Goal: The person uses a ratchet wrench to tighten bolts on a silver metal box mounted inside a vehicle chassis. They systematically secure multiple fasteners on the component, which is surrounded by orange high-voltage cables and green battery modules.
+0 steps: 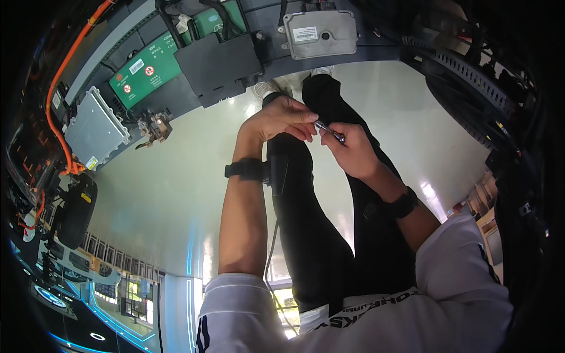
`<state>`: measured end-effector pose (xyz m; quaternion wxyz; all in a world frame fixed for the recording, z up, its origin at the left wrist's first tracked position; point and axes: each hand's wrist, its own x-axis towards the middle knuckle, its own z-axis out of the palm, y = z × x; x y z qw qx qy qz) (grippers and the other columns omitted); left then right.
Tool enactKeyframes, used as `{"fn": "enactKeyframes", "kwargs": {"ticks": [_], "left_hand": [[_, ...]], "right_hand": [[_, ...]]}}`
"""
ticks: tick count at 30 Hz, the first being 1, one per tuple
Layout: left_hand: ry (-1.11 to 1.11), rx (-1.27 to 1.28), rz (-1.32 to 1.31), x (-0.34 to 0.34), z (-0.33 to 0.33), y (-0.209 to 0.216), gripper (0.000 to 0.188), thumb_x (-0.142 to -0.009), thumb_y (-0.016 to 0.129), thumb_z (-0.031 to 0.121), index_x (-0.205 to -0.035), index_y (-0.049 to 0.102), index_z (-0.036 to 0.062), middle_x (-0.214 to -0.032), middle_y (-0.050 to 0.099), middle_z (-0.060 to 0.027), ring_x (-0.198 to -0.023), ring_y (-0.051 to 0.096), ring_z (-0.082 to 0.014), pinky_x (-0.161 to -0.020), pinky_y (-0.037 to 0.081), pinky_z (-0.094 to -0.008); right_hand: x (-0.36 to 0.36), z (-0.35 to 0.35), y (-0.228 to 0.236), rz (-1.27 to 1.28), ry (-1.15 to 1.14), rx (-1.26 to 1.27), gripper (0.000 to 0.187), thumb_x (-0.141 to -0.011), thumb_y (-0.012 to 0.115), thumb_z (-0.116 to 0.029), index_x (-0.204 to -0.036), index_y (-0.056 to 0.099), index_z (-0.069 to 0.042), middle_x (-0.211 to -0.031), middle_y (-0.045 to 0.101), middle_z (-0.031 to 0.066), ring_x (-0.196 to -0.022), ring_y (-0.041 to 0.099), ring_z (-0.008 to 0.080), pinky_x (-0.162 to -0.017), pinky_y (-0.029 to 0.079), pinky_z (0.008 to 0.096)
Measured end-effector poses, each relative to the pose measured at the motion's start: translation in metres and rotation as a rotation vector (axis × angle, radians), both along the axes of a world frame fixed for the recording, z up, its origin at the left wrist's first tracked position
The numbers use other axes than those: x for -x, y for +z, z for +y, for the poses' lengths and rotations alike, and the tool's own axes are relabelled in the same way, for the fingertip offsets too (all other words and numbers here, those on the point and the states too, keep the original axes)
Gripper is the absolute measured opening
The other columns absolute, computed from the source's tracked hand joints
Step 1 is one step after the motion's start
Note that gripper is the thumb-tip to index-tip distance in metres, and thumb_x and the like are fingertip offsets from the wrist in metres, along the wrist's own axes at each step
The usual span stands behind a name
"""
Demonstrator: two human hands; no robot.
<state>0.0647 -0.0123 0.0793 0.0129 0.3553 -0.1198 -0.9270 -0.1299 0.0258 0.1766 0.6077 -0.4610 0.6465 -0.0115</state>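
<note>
The slim, shiny silver metal tool (331, 132) is up in the air between the two hands, over the pale glossy floor (194, 147) and well apart from the dark grey edge of the vehicle bay (272, 65). Its long axis slants: the far end points up and left toward the fingertips of the left hand (281, 119), the near end runs down and right into the right hand (353, 150). The right is the nearer of the two, its thumb and forefinger pinching the shaft with the other fingers curled under. The left thumb and fingers are drawn close at the far tip; whether they grip it or merely touch it, I cannot tell from here.

Beyond them, on the bay, sit the flat grey metal box with mounting lugs (335, 44) and, nearer the left corner, the green labelled battery case (150, 73), part covered by a black plastic cover (218, 65). The tool's near end is lost in the right palm, its tip is hard to make out behind the left fingertips, and the bay's outer corners fall into darkness
</note>
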Motion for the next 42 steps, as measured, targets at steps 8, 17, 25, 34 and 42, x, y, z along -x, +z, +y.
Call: {"fn": "enactKeyframes", "kwargs": {"ticks": [8,17,25,34,42], "left_hand": [[0.611,-0.248,0.028,0.031,0.015,-0.026,0.032,-0.098,0.059,0.029,-0.097,0.064,-0.0025,-0.073,0.06,-0.0009,-0.067,0.059,-0.0117,-0.067,0.049,-0.025],[0.855,-0.34,-0.318,0.073,0.001,-0.07,0.028,-0.102,0.048,0.023,-0.103,0.065,0.0009,-0.091,0.059,-0.0056,-0.082,0.055,-0.0153,-0.073,0.048,-0.0263],[1.048,-0.429,-0.364,0.075,0.0,-0.096,0.026,-0.101,0.046,0.018,-0.103,0.065,0.0006,-0.09,0.061,-0.0057,-0.082,0.057,-0.0167,-0.076,0.049,-0.0283],[1.059,-0.464,-0.311,0.071,0.005,-0.12,0.025,-0.1,0.05,0.021,-0.1,0.064,0.0002,-0.092,0.065,-0.0069,-0.083,0.06,-0.0182,-0.078,0.05,-0.0307],[0.842,-0.414,-0.363,0.061,0.004,-0.126,0.021,-0.098,0.055,0.026,-0.097,0.065,0.0073,-0.081,0.062,-0.0022,-0.077,0.058,-0.0168,-0.069,0.047,-0.032]], "right_hand": [[-0.015,-0.007,-0.042,0.05,-0.174,0.14,0.027,-0.093,0.056,-0.02,-0.077,0.058,0.001,-0.064,0.057,0.0218,-0.058,0.06,0.0375,-0.052,0.042,0.0409],[-0.022,-0.026,-0.106,0.224,-0.023,0.15,0.035,-0.095,0.041,-0.028,-0.102,0.059,0.001,-0.089,0.066,0.0253,-0.084,0.063,0.0446,-0.075,0.05,0.0519],[-0.023,-0.044,-0.132,0.164,0.022,0.121,0.042,-0.094,0.04,-0.034,-0.107,0.06,0.001,-0.099,0.066,0.0263,-0.094,0.062,0.0445,-0.082,0.05,0.0508],[-0.023,-0.045,-0.155,0.053,-0.002,0.226,0.039,-0.095,0.043,-0.033,-0.093,0.062,0.001,-0.091,0.065,0.0259,-0.088,0.061,0.0469,-0.076,0.05,0.0529],[-0.038,-0.069,-0.152,0.119,-0.349,-0.183,0.048,-0.095,0.042,-0.037,-0.091,0.064,0.006,-0.089,0.063,0.0331,-0.092,0.061,0.0504,-0.079,0.051,0.0517]]}}
